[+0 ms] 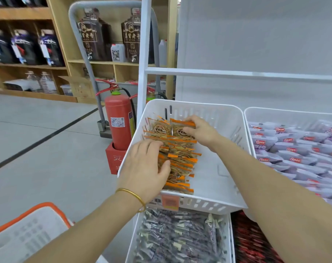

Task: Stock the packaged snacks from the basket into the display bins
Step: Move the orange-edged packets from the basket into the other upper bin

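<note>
Head view, store aisle. White slotted display bin (214,114) sits tilted on a white rack, the top-left bin of the visible group. The orange-edged snack packets (180,160) stand in an overlapping row along the bin's left side, running from the front wall toward the back; the right half of the bin floor is bare.

Left hand (146,168) lies on the near-middle part of the row, fingers curled over the packet tops and thumb pressed against the packets' faces: a narrow grip holding a bunch of them. A gold bangle (133,194) circles that wrist.

Right hand (199,130) reaches to the far end of the row, fingers curled over the top edge of the rearmost packets, gripping them upright.

Basket (28,234), white with an orange rim, shows at lower left, blurred; contents cannot be told.

Orange price tag (171,203) hangs on the bin's front wall. Neighbouring bin (275,114) to the right holds pale packets with red labels. Lower bin (132,243) holds dark silvery packets. Red fire extinguisher (119,122) stands on the floor left of the rack.
</note>
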Demonstrator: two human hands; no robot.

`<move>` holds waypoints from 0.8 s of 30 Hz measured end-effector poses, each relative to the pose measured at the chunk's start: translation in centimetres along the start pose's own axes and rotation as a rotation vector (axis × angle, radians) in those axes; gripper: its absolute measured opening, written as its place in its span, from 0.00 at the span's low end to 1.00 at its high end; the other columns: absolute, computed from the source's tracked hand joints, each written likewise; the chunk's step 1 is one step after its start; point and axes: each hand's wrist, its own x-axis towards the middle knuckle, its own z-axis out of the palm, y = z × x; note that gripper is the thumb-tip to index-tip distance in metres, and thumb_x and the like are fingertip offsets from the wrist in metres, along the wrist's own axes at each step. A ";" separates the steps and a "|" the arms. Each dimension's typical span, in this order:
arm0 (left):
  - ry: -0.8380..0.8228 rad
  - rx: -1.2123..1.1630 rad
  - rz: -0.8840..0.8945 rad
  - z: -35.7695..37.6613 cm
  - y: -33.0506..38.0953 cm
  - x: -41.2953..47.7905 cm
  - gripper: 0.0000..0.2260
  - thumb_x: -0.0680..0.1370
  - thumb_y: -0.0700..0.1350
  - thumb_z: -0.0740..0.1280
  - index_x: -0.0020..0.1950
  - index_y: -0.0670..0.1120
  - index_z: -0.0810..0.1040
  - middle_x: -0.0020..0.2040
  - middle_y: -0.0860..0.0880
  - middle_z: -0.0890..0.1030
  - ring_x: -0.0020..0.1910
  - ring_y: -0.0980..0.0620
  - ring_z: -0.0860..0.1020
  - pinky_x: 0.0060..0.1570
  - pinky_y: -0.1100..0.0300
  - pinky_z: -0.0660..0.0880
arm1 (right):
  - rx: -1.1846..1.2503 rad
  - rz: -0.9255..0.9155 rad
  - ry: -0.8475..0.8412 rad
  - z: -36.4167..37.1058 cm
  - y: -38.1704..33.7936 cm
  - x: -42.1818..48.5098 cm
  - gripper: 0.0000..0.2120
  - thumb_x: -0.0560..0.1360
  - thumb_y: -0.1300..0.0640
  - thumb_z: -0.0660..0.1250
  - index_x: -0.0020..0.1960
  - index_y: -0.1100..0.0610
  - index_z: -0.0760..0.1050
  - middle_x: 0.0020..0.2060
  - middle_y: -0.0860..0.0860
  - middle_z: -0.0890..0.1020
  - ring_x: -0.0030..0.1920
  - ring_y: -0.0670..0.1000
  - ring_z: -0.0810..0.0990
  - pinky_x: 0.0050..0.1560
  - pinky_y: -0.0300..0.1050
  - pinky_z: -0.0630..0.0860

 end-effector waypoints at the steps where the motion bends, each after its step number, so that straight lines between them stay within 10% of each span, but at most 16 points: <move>1: 0.001 -0.001 0.001 0.0 0.0 0.0 0.22 0.77 0.54 0.58 0.70 0.49 0.67 0.67 0.52 0.69 0.68 0.54 0.62 0.69 0.62 0.56 | 0.033 0.018 -0.020 0.0 -0.2 -0.3 0.15 0.79 0.61 0.62 0.65 0.58 0.68 0.54 0.55 0.75 0.49 0.50 0.73 0.47 0.44 0.72; 14: 0.035 -0.080 0.001 -0.8 0.2 0.2 0.20 0.79 0.51 0.59 0.69 0.48 0.67 0.67 0.52 0.69 0.68 0.54 0.61 0.67 0.63 0.57 | 0.197 0.077 0.081 1.5 -2.0 -3.5 0.30 0.81 0.40 0.45 0.78 0.54 0.46 0.77 0.50 0.52 0.75 0.51 0.53 0.72 0.47 0.52; 20: 0.102 -0.200 -0.012 -6.8 -1.9 -4.8 0.15 0.76 0.47 0.60 0.62 0.45 0.73 0.59 0.49 0.74 0.61 0.50 0.68 0.57 0.68 0.59 | -0.002 -0.314 0.194 2.7 -6.6 -10.8 0.23 0.82 0.48 0.52 0.73 0.57 0.61 0.69 0.52 0.68 0.69 0.48 0.65 0.66 0.36 0.58; 24: -0.190 -0.060 -0.149 -10.8 -7.0 -15.0 0.22 0.72 0.50 0.58 0.63 0.43 0.73 0.61 0.44 0.74 0.62 0.45 0.69 0.59 0.64 0.59 | -0.001 -0.492 -0.078 10.6 -9.3 -18.0 0.22 0.78 0.49 0.54 0.69 0.55 0.66 0.61 0.50 0.72 0.61 0.44 0.70 0.60 0.34 0.65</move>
